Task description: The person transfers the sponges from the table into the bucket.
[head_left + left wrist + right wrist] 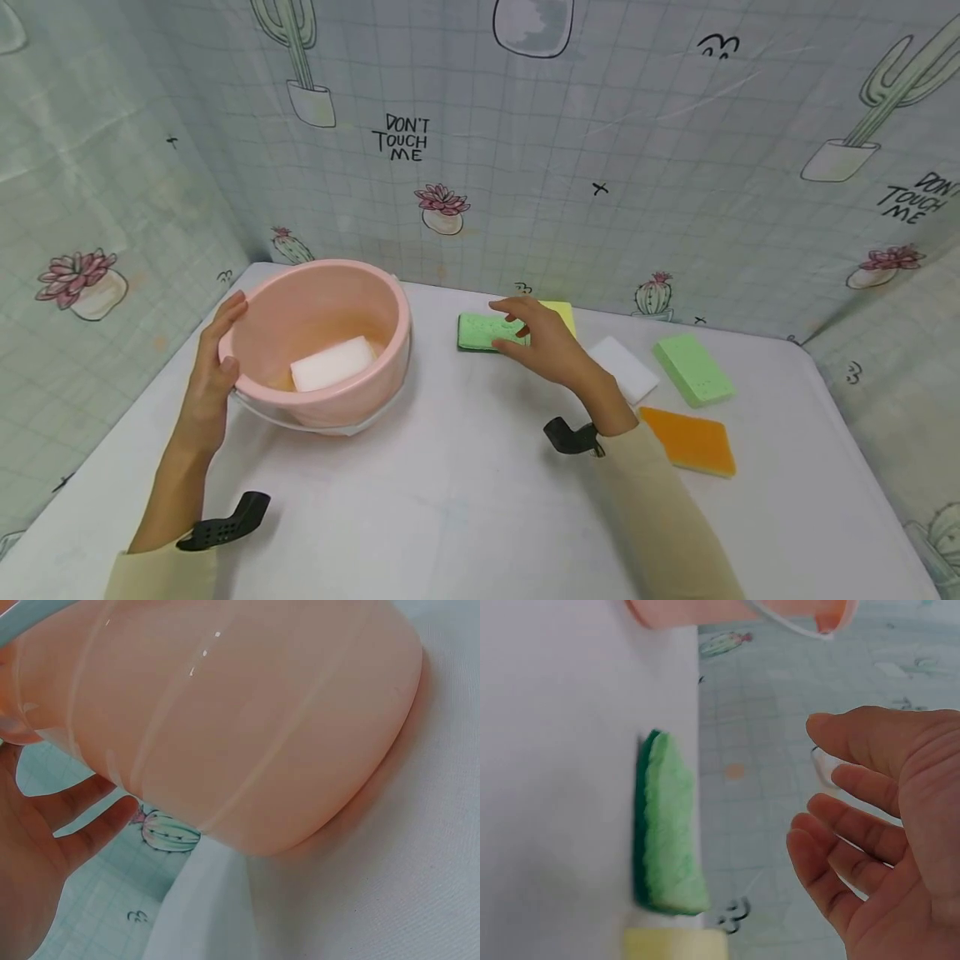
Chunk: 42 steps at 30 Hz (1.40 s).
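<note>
My left hand [208, 375] holds the left side of a pink bucket [386, 375], thumb and fingers spread at its rim. In the left wrist view, fingers [97, 825] reach along the outer wall of the bucket [247, 712]. Inside the bucket lies a white sponge [333, 364]. My right hand [551, 342] hovers with loosely bent fingers and nothing in them. It overlaps a green scouring sponge [480, 332] with a dark green underside in the head view. In the right wrist view, a gap separates the right hand [885, 817] from this green sponge [671, 832].
Right of the green sponge are a yellow sponge [561, 314], partly hidden, a white sponge [624, 369], a light green sponge [693, 369] and an orange sponge [690, 442]. They lie on a white table [450, 517]. A printed curtain [525, 167] hangs behind and at both sides.
</note>
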Each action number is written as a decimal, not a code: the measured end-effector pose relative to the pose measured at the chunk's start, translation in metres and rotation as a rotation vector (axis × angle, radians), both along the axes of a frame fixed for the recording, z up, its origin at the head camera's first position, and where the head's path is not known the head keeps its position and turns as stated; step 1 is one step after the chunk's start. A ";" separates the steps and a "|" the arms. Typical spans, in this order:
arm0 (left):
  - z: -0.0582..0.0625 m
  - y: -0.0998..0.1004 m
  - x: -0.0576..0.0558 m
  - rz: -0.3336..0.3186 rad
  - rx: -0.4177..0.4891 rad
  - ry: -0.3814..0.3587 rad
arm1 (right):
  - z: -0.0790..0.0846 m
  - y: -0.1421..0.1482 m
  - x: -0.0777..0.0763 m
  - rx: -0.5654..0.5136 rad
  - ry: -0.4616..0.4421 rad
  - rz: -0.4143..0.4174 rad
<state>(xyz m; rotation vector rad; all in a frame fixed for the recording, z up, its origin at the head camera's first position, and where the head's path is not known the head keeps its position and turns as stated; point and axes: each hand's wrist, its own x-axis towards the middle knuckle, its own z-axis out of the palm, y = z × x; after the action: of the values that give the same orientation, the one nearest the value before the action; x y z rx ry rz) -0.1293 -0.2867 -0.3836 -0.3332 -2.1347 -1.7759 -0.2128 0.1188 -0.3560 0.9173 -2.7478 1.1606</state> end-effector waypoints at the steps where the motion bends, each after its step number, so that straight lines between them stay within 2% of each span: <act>1: 0.000 0.000 0.000 0.004 -0.002 -0.003 | -0.004 0.003 0.000 -0.009 -0.006 -0.008; 7: 0.003 0.003 0.001 0.022 -0.011 -0.013 | -0.031 0.016 -0.005 -0.041 -0.004 -0.050; 11: 0.004 0.004 0.002 0.025 -0.022 -0.010 | -0.043 0.023 -0.006 -0.057 -0.004 -0.087; 22: 0.000 0.003 0.000 0.002 0.038 0.001 | -0.054 0.025 -0.015 -0.061 -0.086 -0.125; 33: 0.001 0.004 0.000 0.003 0.018 0.004 | -0.066 0.020 -0.027 0.043 -0.120 -0.174; 42: 0.002 0.003 0.001 0.001 0.026 -0.010 | -0.065 0.014 -0.032 0.109 -0.146 -0.169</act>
<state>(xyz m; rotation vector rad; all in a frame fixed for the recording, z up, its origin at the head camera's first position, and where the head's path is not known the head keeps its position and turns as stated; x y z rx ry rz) -0.1285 -0.2832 -0.3816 -0.3178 -2.1161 -1.8066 -0.2447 0.1326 -0.4207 0.6149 -2.9611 1.1008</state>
